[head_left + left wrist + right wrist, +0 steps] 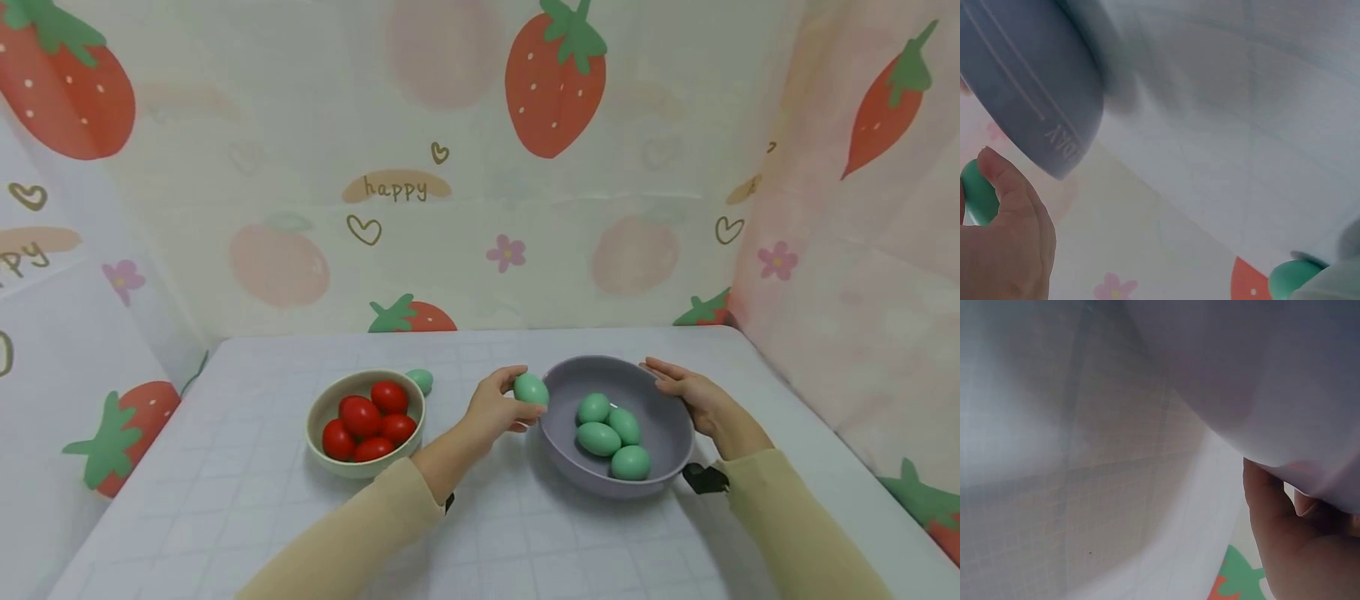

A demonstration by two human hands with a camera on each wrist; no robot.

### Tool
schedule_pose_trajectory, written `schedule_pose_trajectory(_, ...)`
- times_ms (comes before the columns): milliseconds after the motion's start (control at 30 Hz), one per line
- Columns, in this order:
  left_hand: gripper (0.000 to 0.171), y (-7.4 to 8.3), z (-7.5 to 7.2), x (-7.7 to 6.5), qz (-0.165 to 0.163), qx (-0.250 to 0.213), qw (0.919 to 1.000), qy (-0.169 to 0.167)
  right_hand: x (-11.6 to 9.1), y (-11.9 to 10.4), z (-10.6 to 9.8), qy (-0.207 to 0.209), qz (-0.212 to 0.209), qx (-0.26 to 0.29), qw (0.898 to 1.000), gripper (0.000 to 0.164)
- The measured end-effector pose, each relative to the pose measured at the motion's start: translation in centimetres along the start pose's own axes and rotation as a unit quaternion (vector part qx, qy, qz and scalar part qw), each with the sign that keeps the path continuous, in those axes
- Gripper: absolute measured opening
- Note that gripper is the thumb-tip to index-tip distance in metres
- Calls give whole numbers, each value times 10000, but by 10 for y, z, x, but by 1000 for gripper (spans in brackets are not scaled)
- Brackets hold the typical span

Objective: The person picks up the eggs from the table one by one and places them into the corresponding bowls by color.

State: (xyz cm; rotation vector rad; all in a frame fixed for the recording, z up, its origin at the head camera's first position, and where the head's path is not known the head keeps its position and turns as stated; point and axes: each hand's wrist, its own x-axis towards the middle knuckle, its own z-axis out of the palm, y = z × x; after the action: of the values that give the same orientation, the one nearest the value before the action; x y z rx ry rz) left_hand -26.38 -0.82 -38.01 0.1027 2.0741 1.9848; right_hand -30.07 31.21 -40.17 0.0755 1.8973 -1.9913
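Between thumb and fingertips, my left hand (495,408) pinches a green egg (531,390) just outside the left rim of a grey-purple bowl (555,433). That egg (980,194) also shows in the left wrist view, below the bowl's lettered side. Inside the bowl lie several more green eggs (598,439). At the bowl's right far edge, my right hand (701,400) holds the rim, thumb toward the inside. In the right wrist view its fingers (1266,494) meet the bowl's edge; part of the grip is hidden.
A cream bowl (318,446) with several red eggs (362,417) stands to the left. Behind its right side, another green egg (422,381) lies on the white checked table (495,542). A strawberry-printed cloth (480,208) encloses the back and sides.
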Motion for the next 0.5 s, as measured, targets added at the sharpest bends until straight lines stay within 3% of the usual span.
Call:
schedule_pose_trajectory(267,70,6,16,-1,-136,-105,9998,-129,0,2,-3,-57,-33,-138,9999,66)
schedule_pose_trajectory(500,62,6,27,1,-255,-82,9988,-414,1,2,-3,-130,-31,-220,9997,65)
